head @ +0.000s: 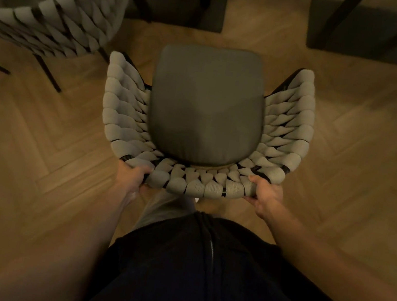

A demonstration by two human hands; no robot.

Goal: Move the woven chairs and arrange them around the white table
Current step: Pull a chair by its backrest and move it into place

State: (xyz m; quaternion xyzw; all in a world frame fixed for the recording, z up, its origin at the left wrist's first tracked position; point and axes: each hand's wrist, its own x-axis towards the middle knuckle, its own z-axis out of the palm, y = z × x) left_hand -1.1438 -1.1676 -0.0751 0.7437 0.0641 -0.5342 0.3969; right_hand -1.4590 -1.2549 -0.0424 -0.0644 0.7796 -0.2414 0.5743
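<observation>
The task looks to be underway, not finished: one woven chair (206,126) is in hand, seen from above, its dark seat cushion (207,105) facing away from the person. The left hand (130,175) and right hand (264,194) each have fingers curled over the top rim of its curved backrest, near the two rear corners. A second woven chair (65,17) stands near the floor's upper-left edge; whether it is already placed cannot be told. No white tabletop shows, only dark legs on two dark base plates (177,2) ahead. The floor (344,158) is warm herringbone wood, dimly lit.
</observation>
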